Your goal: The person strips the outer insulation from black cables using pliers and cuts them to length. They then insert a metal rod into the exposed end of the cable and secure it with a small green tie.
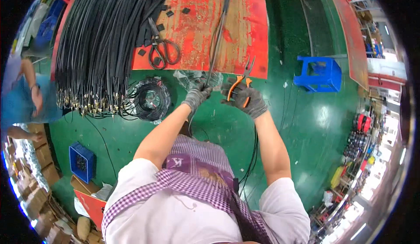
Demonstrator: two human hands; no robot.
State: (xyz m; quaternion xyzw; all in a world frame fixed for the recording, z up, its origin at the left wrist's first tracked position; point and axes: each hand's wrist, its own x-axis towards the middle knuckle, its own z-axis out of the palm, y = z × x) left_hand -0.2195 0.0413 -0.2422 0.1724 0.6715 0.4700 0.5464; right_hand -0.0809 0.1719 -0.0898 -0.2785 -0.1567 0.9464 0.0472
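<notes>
Clearly, in the head view, your grey-gloved left hand (197,95) at eleven o'clock grasps a bundle of thin black cables (214,54), running toward twelve across the worn red tabletop (192,16). Your grey-gloved right hand (248,99), toward two, is wrapped around orange-handled metal pliers (246,74), their tips parted. Large black-handled scissors (155,37) lie at eleven; a blue plastic stool (330,74) is farther toward two.

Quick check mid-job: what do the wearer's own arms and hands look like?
The left hand and right hand wear dark gray gloves, which end around the wrists. The forearms are bare up to short, plain white sleeves.
</notes>
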